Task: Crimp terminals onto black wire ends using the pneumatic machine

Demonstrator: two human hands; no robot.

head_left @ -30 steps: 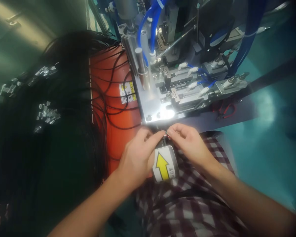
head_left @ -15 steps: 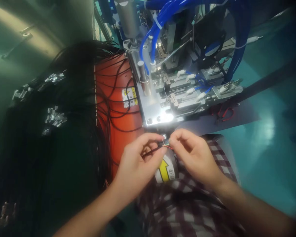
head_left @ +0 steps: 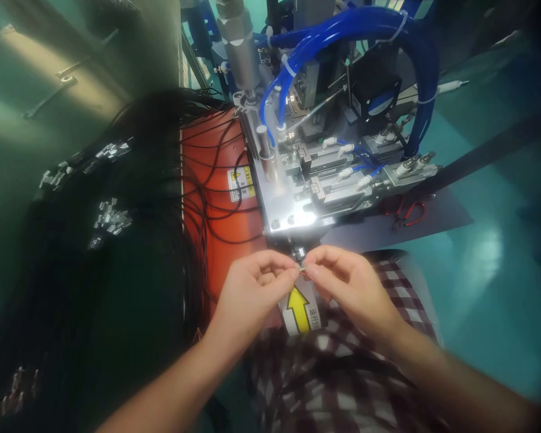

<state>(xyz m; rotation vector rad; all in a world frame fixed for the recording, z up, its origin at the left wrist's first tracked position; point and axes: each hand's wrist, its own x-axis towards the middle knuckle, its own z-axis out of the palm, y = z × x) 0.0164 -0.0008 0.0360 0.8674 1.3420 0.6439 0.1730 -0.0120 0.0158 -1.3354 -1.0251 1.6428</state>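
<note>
Both hands meet at the front edge of a metal machine, above a label with a yellow arrow [head_left: 299, 310]. My left hand [head_left: 247, 294] pinches the end of a thin wire [head_left: 302, 270] between thumb and forefinger. From the other side my right hand [head_left: 354, 285] pinches the same small wire end, its fingertips almost touching those of my left hand. Just beyond the fingertips is a small metal part [head_left: 299, 254] of the machine. The fingertips hide most of what they hold.
The machine [head_left: 293, 204] carries cylinders and blue hoses [head_left: 356, 24]. Black cables [head_left: 198, 198] drape over an orange surface [head_left: 243, 225] at left, with silvery connectors [head_left: 110, 216] on more cables. Red-handled pliers [head_left: 412, 214] lie at right on a grey sheet [head_left: 442, 225].
The view has shifted slightly. My fingertips have come closer together, and the black cable and red wire that showed between my hands are now mostly hidden.
</note>
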